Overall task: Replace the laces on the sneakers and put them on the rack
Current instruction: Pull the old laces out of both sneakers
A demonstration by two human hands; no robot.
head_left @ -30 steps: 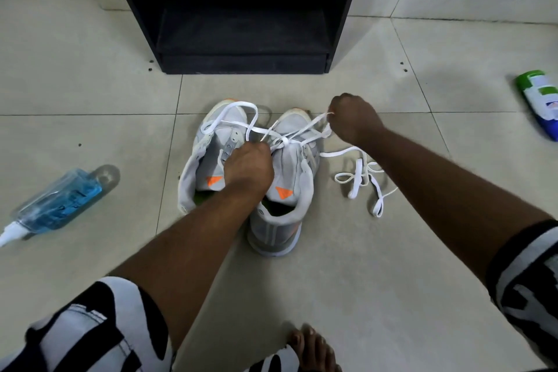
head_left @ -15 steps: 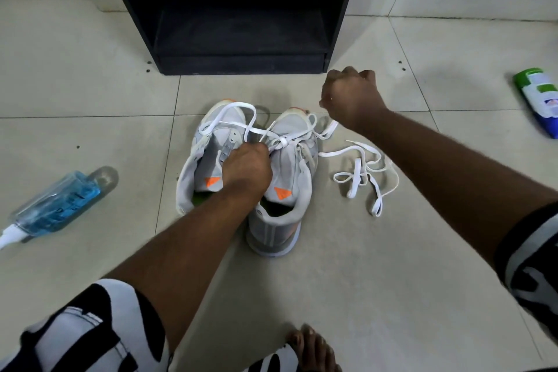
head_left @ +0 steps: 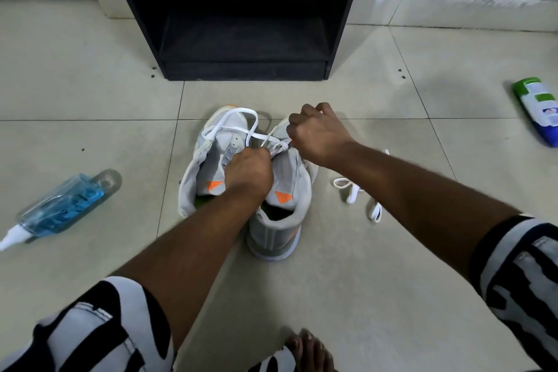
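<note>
Two grey sneakers with orange marks stand side by side on the tiled floor, the left sneaker (head_left: 211, 160) and the right sneaker (head_left: 287, 202). A white lace (head_left: 238, 124) loops over the left sneaker's toe and runs to the right sneaker's eyelets. My left hand (head_left: 249, 170) grips the lace over the right sneaker's tongue. My right hand (head_left: 317, 133) is curled over that sneaker's toe end and pinches the lace near the eyelets. A second white lace (head_left: 359, 193) lies loose on the floor to the right. The black rack (head_left: 241, 66) stands just beyond the sneakers.
A blue spray bottle (head_left: 63, 205) lies on the floor to the left. A green, white and blue bottle (head_left: 540, 110) lies at the far right. My bare foot (head_left: 311, 353) shows at the bottom edge.
My right hand rose up and away pulling the lace, then came back down to the right sneaker's eyelets. My left hand kept its grip in place.
</note>
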